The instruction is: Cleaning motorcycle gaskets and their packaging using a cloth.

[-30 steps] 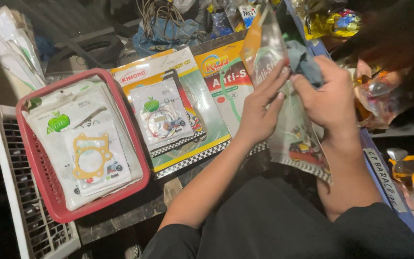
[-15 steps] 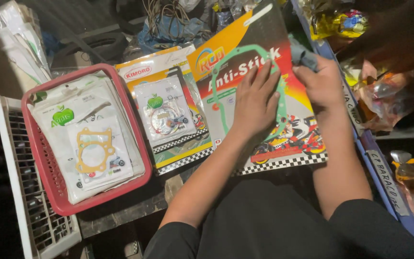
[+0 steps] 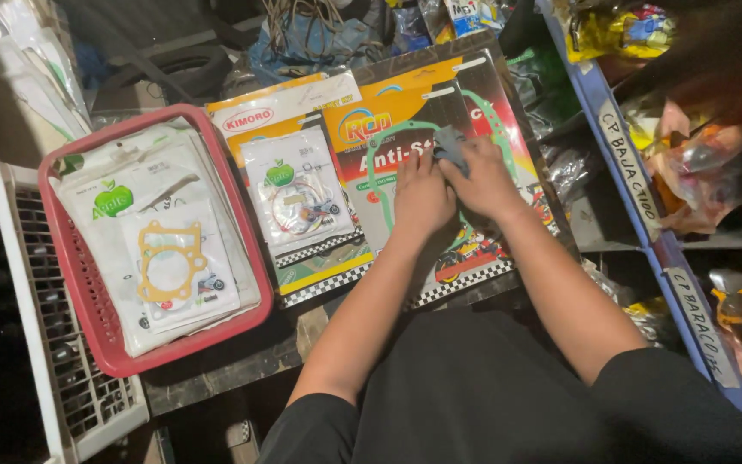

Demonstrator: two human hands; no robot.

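Observation:
A large flat gasket packet point(image 3: 474, 112), orange and red with a green gasket outline and a checkered bottom edge, lies on the dark table. My left hand point(image 3: 421, 196) presses flat on its middle. My right hand point(image 3: 484, 179) rests beside it and grips a small grey-blue cloth point(image 3: 450, 146) against the packet. To the left lies another orange packet point(image 3: 298, 103) with a smaller clear gasket packet point(image 3: 295, 191) on top.
A red plastic basket point(image 3: 88, 318) at the left holds several clear gasket packets. A white crate point(image 3: 19, 283) stands further left. A blue shelf edge point(image 3: 646, 206) with bagged parts runs along the right. Cables and bags clutter the far side.
The large packet was held up and tilted, then laid flat on the table. Both hands came down onto it, and the right hand now holds the cloth on its surface.

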